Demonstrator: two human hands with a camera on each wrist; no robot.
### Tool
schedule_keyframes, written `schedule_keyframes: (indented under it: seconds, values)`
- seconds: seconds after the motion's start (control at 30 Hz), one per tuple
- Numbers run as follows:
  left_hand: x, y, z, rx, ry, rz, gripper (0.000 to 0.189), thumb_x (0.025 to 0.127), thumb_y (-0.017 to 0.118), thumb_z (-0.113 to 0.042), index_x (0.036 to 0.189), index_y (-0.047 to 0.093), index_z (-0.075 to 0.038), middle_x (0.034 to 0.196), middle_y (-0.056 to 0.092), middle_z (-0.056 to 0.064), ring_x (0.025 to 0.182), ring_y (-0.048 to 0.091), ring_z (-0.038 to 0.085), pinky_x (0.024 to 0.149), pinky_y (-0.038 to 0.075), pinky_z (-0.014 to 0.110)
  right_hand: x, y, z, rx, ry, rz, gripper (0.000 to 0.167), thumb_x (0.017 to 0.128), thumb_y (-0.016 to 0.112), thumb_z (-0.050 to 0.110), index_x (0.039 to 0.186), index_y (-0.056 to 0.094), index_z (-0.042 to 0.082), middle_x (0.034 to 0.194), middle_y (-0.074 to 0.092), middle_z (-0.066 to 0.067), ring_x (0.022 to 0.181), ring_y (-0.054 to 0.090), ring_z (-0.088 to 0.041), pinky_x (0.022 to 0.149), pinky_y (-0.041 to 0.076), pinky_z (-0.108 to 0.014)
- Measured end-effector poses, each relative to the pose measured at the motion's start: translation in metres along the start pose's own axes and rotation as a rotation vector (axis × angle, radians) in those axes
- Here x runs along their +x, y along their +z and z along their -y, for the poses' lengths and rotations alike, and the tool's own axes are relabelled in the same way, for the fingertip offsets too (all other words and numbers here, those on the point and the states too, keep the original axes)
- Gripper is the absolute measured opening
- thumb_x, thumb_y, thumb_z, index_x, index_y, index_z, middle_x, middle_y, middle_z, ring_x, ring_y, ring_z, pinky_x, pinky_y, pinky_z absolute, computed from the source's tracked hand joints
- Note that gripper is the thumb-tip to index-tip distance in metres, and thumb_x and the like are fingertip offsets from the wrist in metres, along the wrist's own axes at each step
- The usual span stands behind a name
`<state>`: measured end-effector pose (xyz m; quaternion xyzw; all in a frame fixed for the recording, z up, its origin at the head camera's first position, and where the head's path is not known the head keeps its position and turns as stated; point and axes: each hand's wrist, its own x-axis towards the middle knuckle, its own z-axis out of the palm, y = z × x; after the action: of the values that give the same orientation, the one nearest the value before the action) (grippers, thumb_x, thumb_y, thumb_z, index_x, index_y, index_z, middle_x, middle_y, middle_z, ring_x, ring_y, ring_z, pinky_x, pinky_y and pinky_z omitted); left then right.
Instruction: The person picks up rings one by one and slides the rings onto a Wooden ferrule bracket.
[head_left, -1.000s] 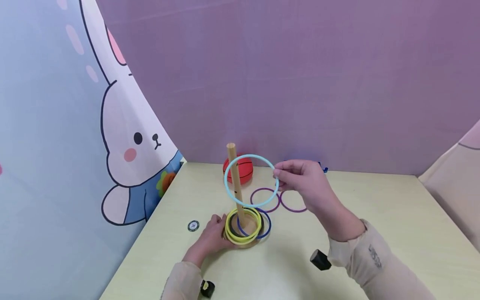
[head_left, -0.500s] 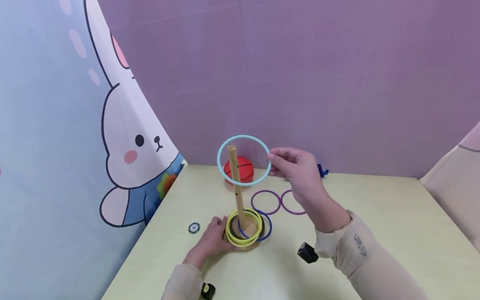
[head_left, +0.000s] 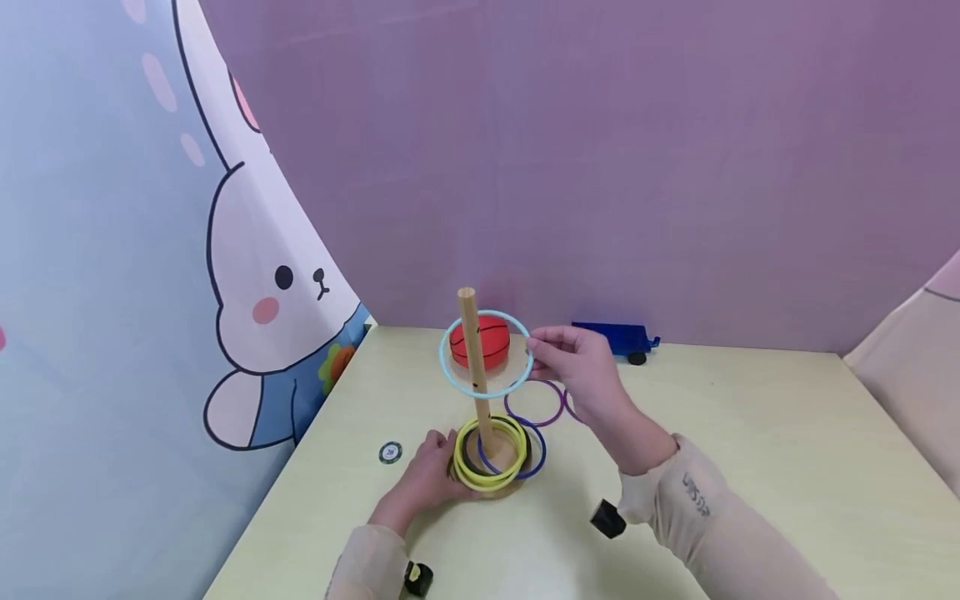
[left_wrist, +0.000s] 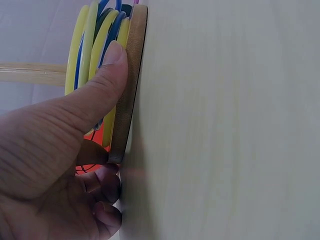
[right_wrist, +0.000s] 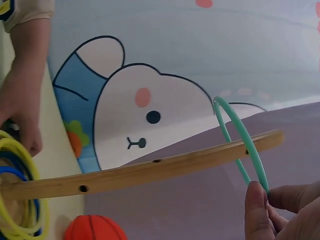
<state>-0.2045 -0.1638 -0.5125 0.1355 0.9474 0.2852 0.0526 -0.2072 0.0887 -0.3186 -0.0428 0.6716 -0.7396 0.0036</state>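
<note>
My right hand (head_left: 581, 367) pinches a light blue ring (head_left: 441, 357) between thumb and fingers. In the right wrist view, a wooden post (right_wrist: 125, 175) passes through that ring (right_wrist: 242, 132) near its top end. The post stands upright on a round wooden base (head_left: 501, 450). My left hand (head_left: 429, 473) grips the base's left side; the left wrist view has its thumb (left_wrist: 102, 82) across the rings and base edge, fingers curled at the far side. Several yellow rings (head_left: 457, 468) and blue rings (head_left: 544, 450) lie stacked around the post's foot, with a dark one among them.
Behind the post sits a red toy basketball (head_left: 495, 346). Purple rings (head_left: 561, 408) lie on the table (head_left: 750, 450), one partly behind my right hand. A blue toy cart (head_left: 618, 338) is by the back wall. A round chip (head_left: 390, 452) lies to the left.
My right hand first lifted the light blue ring above the post's top and moved it left, then lowered it around the post. My left hand stays at the base.
</note>
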Motion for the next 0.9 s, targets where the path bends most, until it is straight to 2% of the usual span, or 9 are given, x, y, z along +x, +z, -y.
schedule_keyframes:
  seconds: [0.23,0.47,0.7,0.9]
  values:
    - [-0.002,-0.001,0.000,0.010,0.011,-0.010,0.118,0.060,0.090,-0.047,0.148,0.032,0.007,0.109,0.041,0.010,0.099,0.045,0.024,0.092,0.045,0.046,0.002,-0.005,-0.044,0.006,0.101,-0.001,0.026,0.092,0.066,0.004,0.112,0.063,-0.012,0.084,0.066,-0.010,0.067,0.065,-0.015,0.067,0.058,-0.028]
    - [-0.004,-0.003,-0.003,0.001,-0.007,-0.002,0.118,0.061,0.089,-0.048,0.149,0.031,0.003,0.108,0.040,0.007,0.098,0.043,0.022,0.091,0.045,0.044,0.003,-0.010,-0.085,-0.043,0.168,-0.002,0.021,0.092,0.065,0.003,0.109,0.066,-0.009,0.083,0.066,-0.010,0.067,0.064,-0.015,0.068,0.058,-0.029]
    - [-0.002,-0.003,-0.003,-0.004,-0.011,0.004,0.116,0.062,0.090,-0.046,0.149,0.030,0.005,0.108,0.040,0.008,0.098,0.043,0.022,0.091,0.045,0.044,0.005,-0.011,-0.121,-0.071,0.203,-0.037,0.019,0.091,0.066,0.001,0.107,0.066,-0.010,0.088,0.065,-0.021,0.065,0.063,-0.015,0.065,0.058,-0.029]
    - [-0.002,-0.002,-0.001,0.006,0.006,-0.010,0.117,0.061,0.090,-0.045,0.148,0.031,0.007,0.107,0.040,0.008,0.097,0.044,0.023,0.090,0.045,0.045,0.003,-0.008,-0.144,-0.112,0.205,-0.053,0.016,0.088,0.067,-0.003,0.102,0.069,-0.010,0.085,0.067,-0.019,0.063,0.064,-0.018,0.067,0.058,-0.037]
